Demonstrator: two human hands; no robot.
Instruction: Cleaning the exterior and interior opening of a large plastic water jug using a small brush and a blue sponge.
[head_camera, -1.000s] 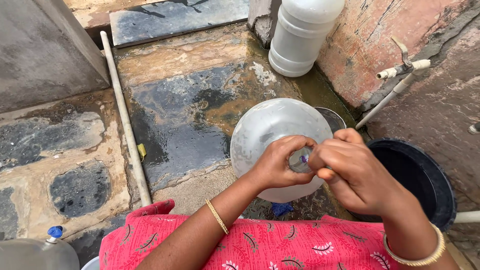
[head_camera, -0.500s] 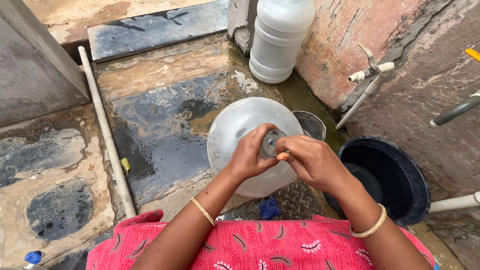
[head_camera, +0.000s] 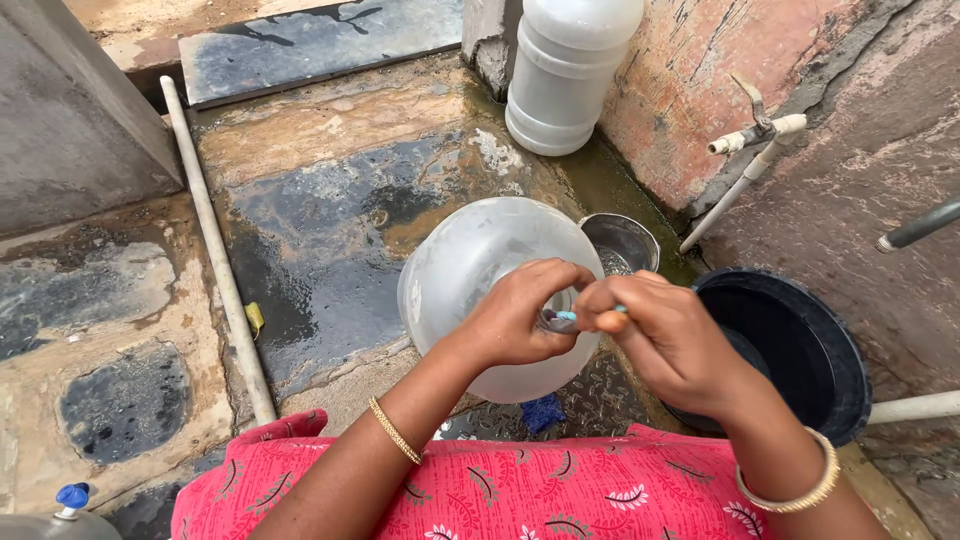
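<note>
At the centre of the frame, I see a large translucent jug (head_camera: 470, 270) held on its side above the wet stone floor (head_camera: 330, 200), its mouth turned toward the lower right. My left hand (head_camera: 520, 315) wraps that mouth, fingers (head_camera: 555, 272) curled closed on its rim. My right hand (head_camera: 665, 335) meets it from the right, fingers pinched together on a thin light-blue stick (head_camera: 566, 315); its far end is hidden between the two hands, so I cannot tell what it is. Just behind the jug, right of centre, stands a small steel pot (head_camera: 625, 240), partly covered by the jug. A black tub (head_camera: 800, 345) sits at right, its near side blocked by my right wrist. A white plastic canister (head_camera: 565, 70) stands at top centre, cut off by the upper edge; it bears no label that I can make out. A white tap (head_camera: 750, 130) juts from the reddish wall (head_camera: 690, 70) at upper right. A white pipe (head_camera: 215, 250) runs down the left half of the floor. A blue scrap (head_camera: 543, 412) lies under the jug. A blue-capped bottle (head_camera: 70, 505) is cut off at lower left. Red patterned cloth (head_camera: 520, 485) fills the lower edge.
</note>
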